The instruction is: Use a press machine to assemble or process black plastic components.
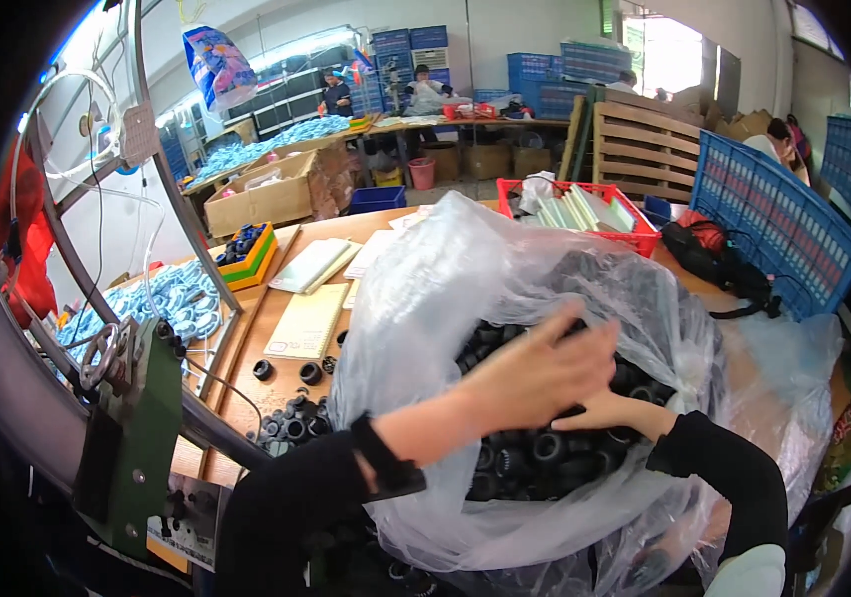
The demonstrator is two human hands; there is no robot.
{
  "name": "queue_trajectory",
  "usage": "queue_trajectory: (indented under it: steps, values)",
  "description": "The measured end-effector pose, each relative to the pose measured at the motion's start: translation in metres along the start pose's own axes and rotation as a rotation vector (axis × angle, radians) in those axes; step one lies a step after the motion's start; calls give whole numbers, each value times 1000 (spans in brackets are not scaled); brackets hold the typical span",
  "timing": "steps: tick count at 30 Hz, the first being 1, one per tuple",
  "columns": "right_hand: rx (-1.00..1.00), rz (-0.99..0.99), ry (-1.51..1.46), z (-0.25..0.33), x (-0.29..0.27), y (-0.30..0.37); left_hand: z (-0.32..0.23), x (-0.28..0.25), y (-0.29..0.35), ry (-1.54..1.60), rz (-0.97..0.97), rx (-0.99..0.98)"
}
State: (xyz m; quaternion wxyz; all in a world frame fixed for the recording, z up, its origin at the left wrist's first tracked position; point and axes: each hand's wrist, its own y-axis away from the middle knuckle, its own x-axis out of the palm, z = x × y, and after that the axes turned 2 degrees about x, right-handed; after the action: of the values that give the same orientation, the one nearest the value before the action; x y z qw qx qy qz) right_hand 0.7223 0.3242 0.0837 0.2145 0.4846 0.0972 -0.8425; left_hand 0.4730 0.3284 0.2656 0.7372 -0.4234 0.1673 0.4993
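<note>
Avoid tugging slack plastic bag point(420, 284): could spill black parts point(545, 453), heaped inside at 4 o'clock, over near rim. Note left hand point(535, 373) loosely spread above; cannot tell grip of right hand point(626, 410), partly hidden.

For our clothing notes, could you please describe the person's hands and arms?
The left hand and right hand are ungloved. The black left sleeve ends beside a dark band; the right sleeve is also black, with something white near the elbow.
</note>
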Motion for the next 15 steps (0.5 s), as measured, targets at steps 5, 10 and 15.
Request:
queue_trajectory:
  steps: [5, 10, 15]
  values:
    - [-196, 59, 5, 81, -20, 52, -49, 58, 12, 420, 500, -208]
    - [220, -387, -525, 75, -53, 108, -47, 104, 40, 440, 678, -448]
    - [354, -697, 57, 36, -89, 101, -45, 131, 40, 468, 379, -456]
